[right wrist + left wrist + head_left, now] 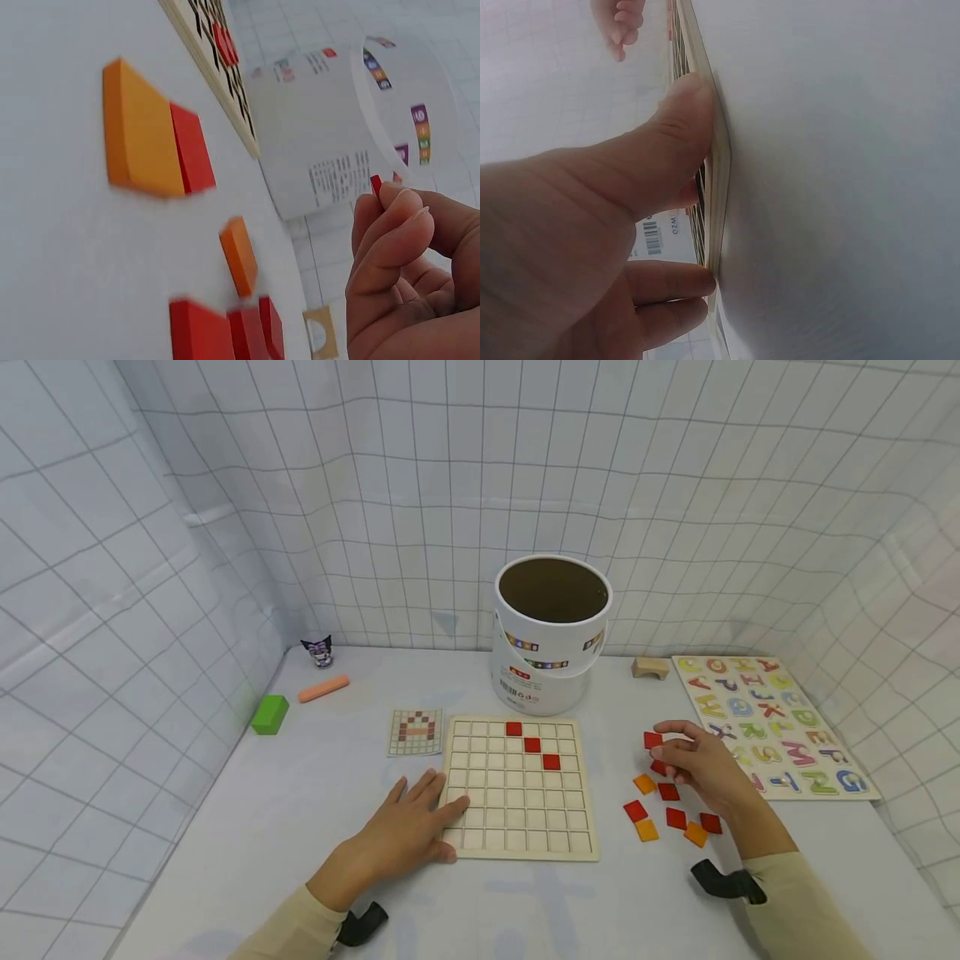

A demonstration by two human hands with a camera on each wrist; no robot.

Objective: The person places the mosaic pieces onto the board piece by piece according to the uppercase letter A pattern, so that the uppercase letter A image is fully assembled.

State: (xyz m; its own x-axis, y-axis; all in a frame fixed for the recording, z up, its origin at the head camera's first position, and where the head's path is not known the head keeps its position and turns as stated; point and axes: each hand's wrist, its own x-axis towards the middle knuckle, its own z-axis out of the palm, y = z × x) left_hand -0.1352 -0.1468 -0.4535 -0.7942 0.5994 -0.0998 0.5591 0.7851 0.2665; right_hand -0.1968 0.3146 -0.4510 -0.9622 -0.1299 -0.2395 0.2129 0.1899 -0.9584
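Red tile (376, 184) is pinched by right fingers (388, 259); relaxed left fingers (452, 812) touch board edge (452, 739).

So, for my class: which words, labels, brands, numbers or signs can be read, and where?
Letter board:
"A", "E", "F", "G"
"I", "K", "M", "N"
"O", "P", "R", "S", "T"
"V", "W", "X"
Its other letters: too blurred.
Bucket: strips and small print, barcode included, too small or blurred.
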